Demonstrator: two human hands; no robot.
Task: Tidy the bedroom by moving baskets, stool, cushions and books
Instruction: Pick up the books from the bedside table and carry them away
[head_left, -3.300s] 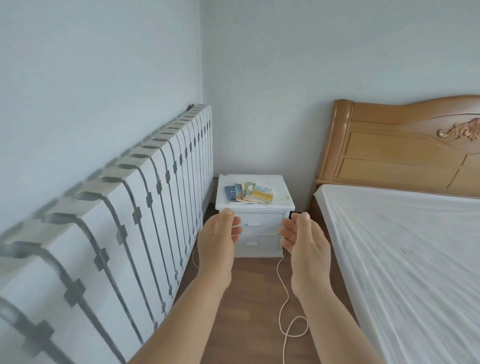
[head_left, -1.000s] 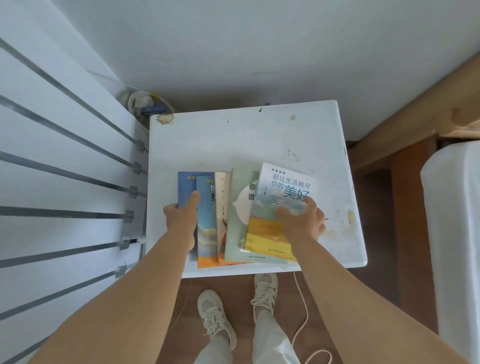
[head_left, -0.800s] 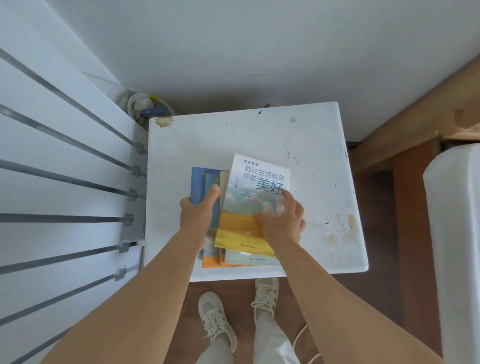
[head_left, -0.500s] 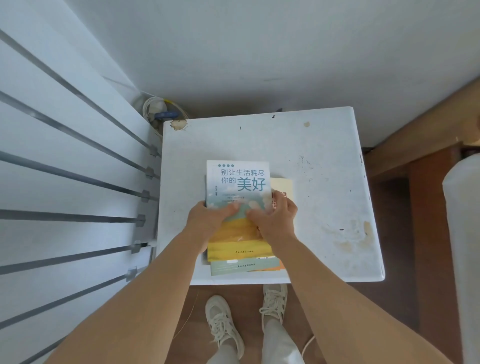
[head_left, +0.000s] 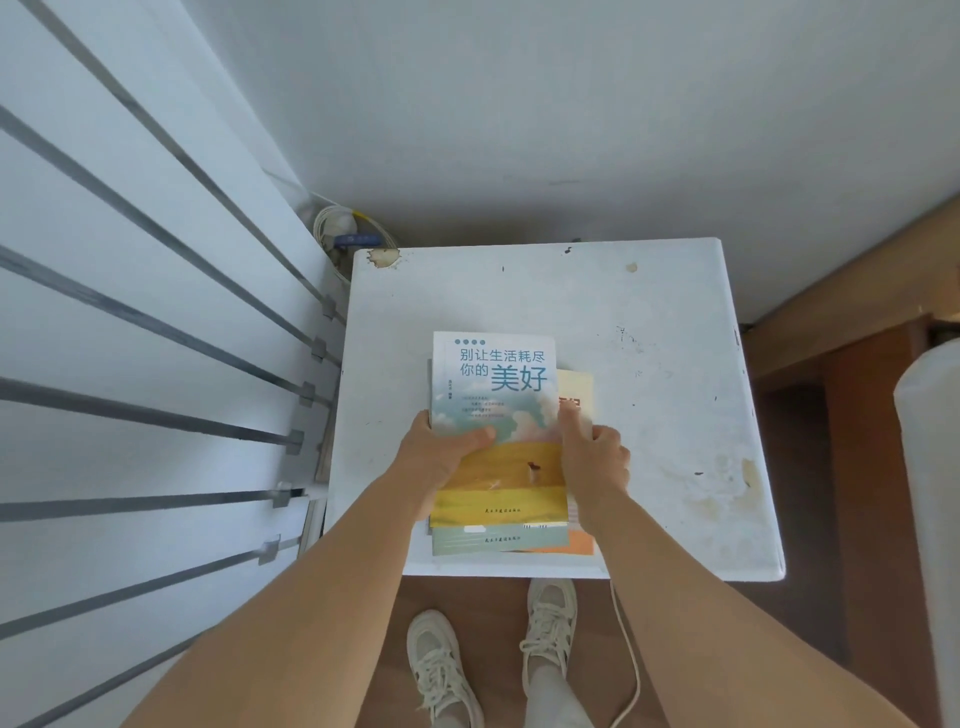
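Several books lie gathered in one pile on the white nightstand (head_left: 649, 364), near its front left. The top book (head_left: 493, 374) has a pale blue and yellow cover with Chinese lettering. An orange book (head_left: 574, 387) sticks out on the right and a green one (head_left: 483, 543) at the front. My left hand (head_left: 434, 457) grips the pile's left edge, thumb lying on the top cover. My right hand (head_left: 592, 457) holds the right edge, index finger straight along the top book and the other fingers curled on the orange book.
A white slatted radiator cover (head_left: 130, 364) runs close along the left. The wooden bed frame (head_left: 857, 415) and mattress (head_left: 930, 467) stand on the right. A coiled cable (head_left: 343, 228) sits in the corner behind the nightstand. A white cord (head_left: 631, 665) trails on the floor beside my shoes (head_left: 441, 670).
The books were fanned out; both hands slid them together into one pile. Since half a second ago my hands have moved from the top cover to the pile's left and right edges.
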